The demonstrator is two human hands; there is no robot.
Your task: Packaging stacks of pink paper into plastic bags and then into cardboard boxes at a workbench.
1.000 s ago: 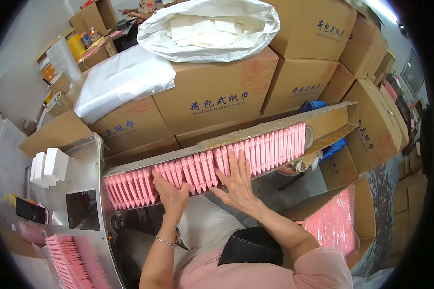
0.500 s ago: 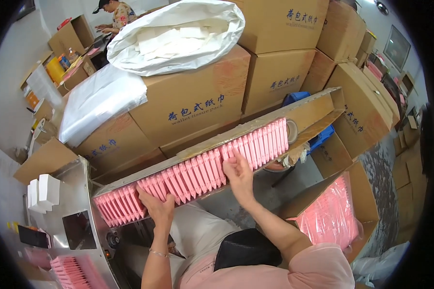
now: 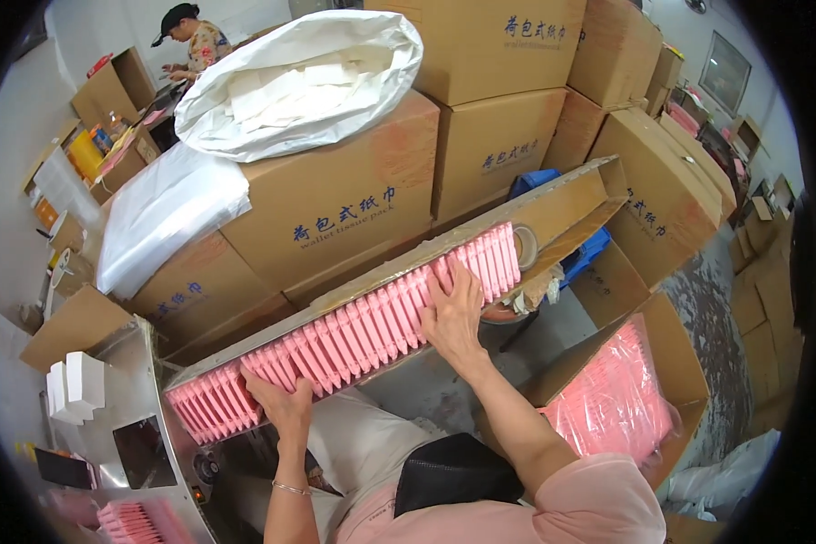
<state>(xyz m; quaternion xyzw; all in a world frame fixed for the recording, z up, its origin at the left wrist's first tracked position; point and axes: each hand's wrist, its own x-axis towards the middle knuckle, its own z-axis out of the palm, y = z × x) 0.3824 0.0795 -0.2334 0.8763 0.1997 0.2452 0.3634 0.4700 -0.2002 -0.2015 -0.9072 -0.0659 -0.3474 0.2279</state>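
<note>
Your left hand point(image 3: 281, 405) lies flat, fingers spread, palm down on the lower-left part of the pink packs point(image 3: 354, 335). It grips nothing; it presses on the pack edges. A thin bracelet shows at that wrist.

Your right hand point(image 3: 453, 313) is also open and flat, fingers together, resting on the packs nearer the upper-right end of the row. No grasp here either; contact is palm and fingers only.

Pack row: one long line of slim pink packs standing on edge, side by side, in the trough point(image 3: 571, 195), a long open cardboard channel running diagonally from lower left to upper right. The row fills most of the trough; the upper-right end past the last pack is bare. A tape roll point(image 3: 528, 247) sits just beside that last pack.

Surroundings:
- Behind the trough: stacked cartons point(image 3: 354, 199), w/ a white sack point(image 3: 299, 82) of white packs on top and a clear bag point(image 3: 168, 213) to its left.
- Right, lower: open carton holding bagged pink packs point(image 3: 612, 403).
- Left, lower: metal machine point(image 3: 154, 453) w/ white boxes point(image 3: 74, 385) on it; more pink packs near the bottom edge.
- Top left: a 2nd person point(image 3: 195, 41) in a dark cap, well apart from you, working at another bench.
</note>
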